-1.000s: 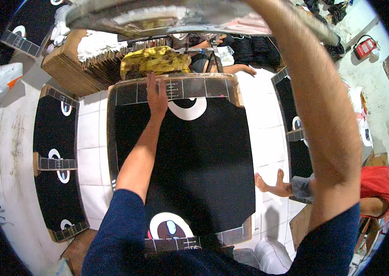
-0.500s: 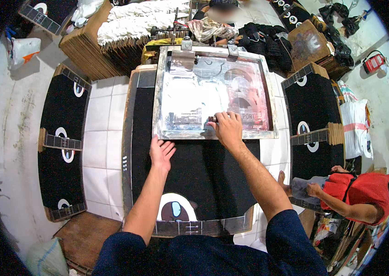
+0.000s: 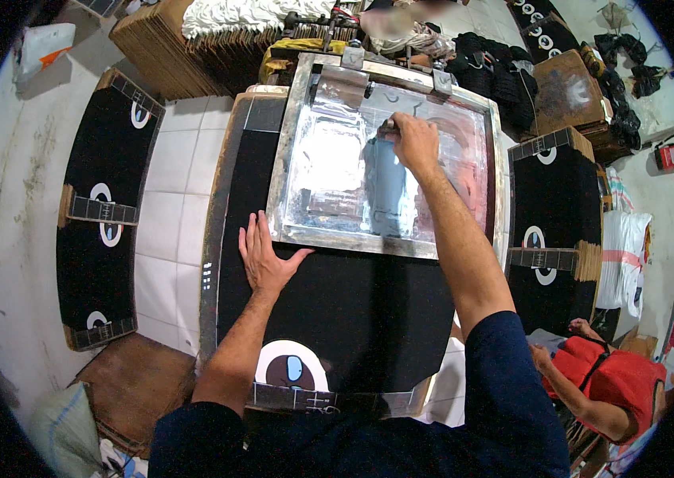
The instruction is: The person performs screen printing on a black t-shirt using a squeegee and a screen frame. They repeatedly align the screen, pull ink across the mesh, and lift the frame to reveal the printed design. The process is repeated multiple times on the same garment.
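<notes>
- left hand [image 3: 270, 259]: palm down, fingers spread, toward 9 o'clock, on the black cloth [image 3: 369, 307] just outside the screen frame's near-left corner; gripping nothing. thumb points to 3 o'clock, along the near rail; fingers point to 12.
- right hand [image 3: 418, 147]: toward 1 o'clock, over the screen's far half, fingers curled round a dark grip [image 3: 389, 127], mostly hidden by them. forearm reaches in from about 5 o'clock.
- hands well apart.
- screen frame [image 3: 353, 237]: toward 1 o'clock, over the cloth's far part. printed eye [image 3: 295, 368] bare toward 7 o'clock.
- against half a second ago: right hand was by the near rail, now well farther toward 12. left hand was half-turned at the corner, palm showing; now turned down, fingers spread. blue-grey band now shows on the mesh below the right hand; ink or reflection, cannot tell.
</notes>
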`<state>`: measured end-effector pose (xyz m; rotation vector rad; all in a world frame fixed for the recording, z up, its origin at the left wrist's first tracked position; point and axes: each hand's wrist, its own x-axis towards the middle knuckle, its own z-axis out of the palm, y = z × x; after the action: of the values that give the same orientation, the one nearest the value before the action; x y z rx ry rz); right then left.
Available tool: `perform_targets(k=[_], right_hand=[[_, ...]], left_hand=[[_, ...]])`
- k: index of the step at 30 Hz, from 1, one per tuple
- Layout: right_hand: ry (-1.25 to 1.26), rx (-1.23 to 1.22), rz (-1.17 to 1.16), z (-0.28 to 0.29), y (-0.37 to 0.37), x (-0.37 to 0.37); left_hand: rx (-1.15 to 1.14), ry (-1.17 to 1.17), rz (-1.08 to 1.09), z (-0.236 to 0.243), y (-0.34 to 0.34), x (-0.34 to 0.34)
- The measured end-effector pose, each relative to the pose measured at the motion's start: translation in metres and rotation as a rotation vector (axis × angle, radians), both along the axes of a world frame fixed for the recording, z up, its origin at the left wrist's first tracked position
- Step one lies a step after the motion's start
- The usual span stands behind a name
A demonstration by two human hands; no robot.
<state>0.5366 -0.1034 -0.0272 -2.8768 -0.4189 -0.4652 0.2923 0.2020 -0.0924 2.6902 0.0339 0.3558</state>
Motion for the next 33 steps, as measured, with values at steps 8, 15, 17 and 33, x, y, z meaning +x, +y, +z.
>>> perform_targets(k=[8, 15, 17, 33], right_hand=[[0.267, -0.035, 0.032, 0.023, 0.003, -0.098], [0.018, 0.027, -0.004, 0.004, -0.003, 0.004], [0.015, 0.014, -0.002, -0.003, -0.003, -0.003], [0.221, -0.121, -0.087, 0.017, 0.019, -0.191]], left_hand=[[-0.056, 0.001, 0.005, 0.006, 0.001, 0.003], [-0.077, -0.001, 0.0, 0.003, 0.004, 0.001], [-0.065, 0.023, -0.002, 0.003, 0.004, 0.001], [-0.131, 0.006, 0.003, 0.008, 0.003, 0.0]])
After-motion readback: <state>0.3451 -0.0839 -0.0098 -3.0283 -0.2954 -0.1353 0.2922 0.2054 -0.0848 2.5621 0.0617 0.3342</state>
